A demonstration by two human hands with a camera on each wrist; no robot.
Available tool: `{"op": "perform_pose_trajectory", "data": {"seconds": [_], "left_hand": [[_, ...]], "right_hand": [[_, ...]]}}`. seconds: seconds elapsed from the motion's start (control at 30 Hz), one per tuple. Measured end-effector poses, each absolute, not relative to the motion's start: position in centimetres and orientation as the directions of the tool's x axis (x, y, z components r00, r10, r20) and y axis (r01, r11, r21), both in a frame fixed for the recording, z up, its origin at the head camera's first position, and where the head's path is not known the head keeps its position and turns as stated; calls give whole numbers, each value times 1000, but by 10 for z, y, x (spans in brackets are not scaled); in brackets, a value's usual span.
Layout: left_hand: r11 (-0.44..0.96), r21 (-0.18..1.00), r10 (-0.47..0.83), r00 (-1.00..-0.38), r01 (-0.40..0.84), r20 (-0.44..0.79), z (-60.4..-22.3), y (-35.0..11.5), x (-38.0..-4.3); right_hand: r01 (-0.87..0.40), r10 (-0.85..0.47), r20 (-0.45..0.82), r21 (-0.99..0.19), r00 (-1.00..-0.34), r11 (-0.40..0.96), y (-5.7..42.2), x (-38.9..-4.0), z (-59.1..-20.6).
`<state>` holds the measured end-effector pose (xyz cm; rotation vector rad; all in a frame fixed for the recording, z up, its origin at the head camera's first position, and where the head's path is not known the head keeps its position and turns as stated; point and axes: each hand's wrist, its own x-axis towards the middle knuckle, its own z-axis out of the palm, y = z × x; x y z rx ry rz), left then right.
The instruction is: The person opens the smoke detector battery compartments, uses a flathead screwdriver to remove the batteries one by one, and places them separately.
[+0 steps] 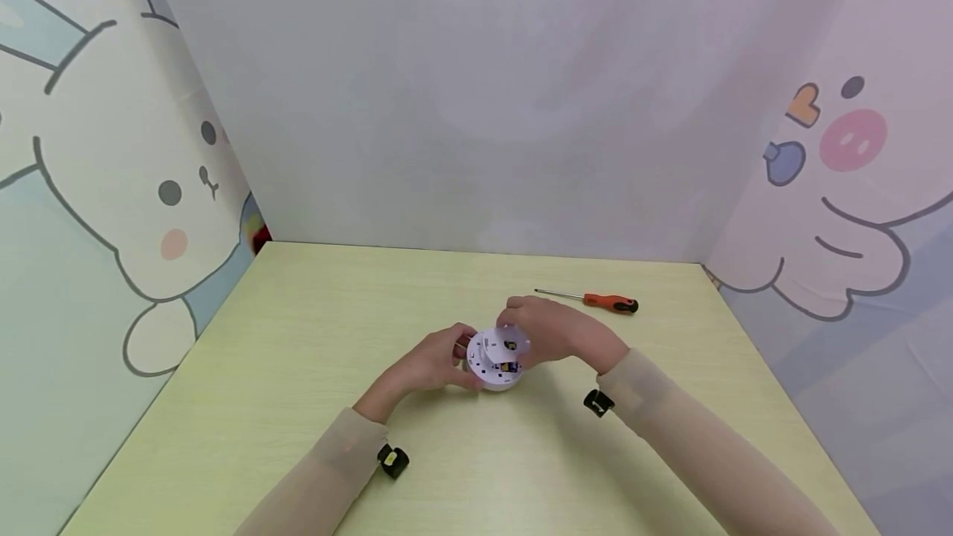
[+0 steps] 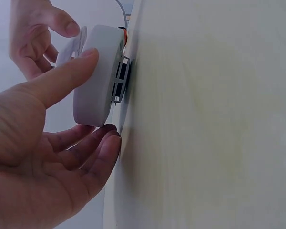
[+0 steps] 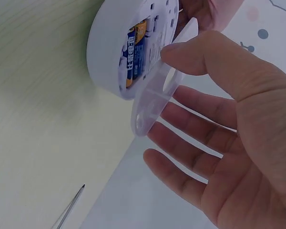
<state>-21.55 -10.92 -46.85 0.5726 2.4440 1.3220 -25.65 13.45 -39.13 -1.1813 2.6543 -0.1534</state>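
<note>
A round white smoke alarm (image 1: 481, 370) is held at the middle of the table, its back turned up and a slatted part underneath. My left hand (image 1: 434, 361) grips it by the side, thumb (image 2: 81, 67) on the rim and fingers curled below. In the right wrist view, blue and orange batteries (image 3: 135, 55) show in its open compartment. My right hand (image 1: 549, 329) pinches a thin white plastic mounting plate (image 3: 152, 98) between thumb and fingers. The plate stands tilted over the alarm's back, its lower part close to the alarm's edge.
A screwdriver (image 1: 610, 303) with an orange and black handle lies behind my right hand, its tip pointing left. The pale wood table (image 1: 335, 296) ends at a grey backdrop (image 1: 476, 106), with cartoon-printed cloth (image 1: 834, 213) at both sides.
</note>
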Motion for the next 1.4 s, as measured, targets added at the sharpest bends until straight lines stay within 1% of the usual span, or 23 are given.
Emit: {"op": "perform_pose_trajectory", "data": {"seconds": [0.17,0.27,0.4,0.6,0.9,1.07,1.23,1.4], "left_hand": [[510,841,467,-879,179,-95,-469,-108,-216],[519,836,465,-879,179,-101,-469,-108,-216],[522,833,465,-880,182,-100,-469,-109,-216],[522,836,457,-883,170,-105,-471,-111,-216],[521,836,456,-884,172,-102,-469,-109,-214],[525,835,450,-887,168,-105,-470,-109,-215],[522,836,455,-884,171,-104,-469,-109,-215],[529,832,452,-885,166,-110,-470,-109,-216]], "right_hand": [[-667,-690,-164,-176,-705,724,151,-258,-387],[-654,-672,-147,-155,-726,740,164,-260,-387],[-645,-661,-118,-150,-741,750,184,-260,-386],[-623,-642,-73,-184,-763,760,212,-260,-387],[-588,-604,-35,-189,-796,787,257,-263,-403],[-552,-565,-49,-164,-823,818,274,-266,-415],[-467,-485,-113,-153,-867,871,289,-269,-424],[-420,-441,-159,-152,-883,895,300,-269,-433]]}}
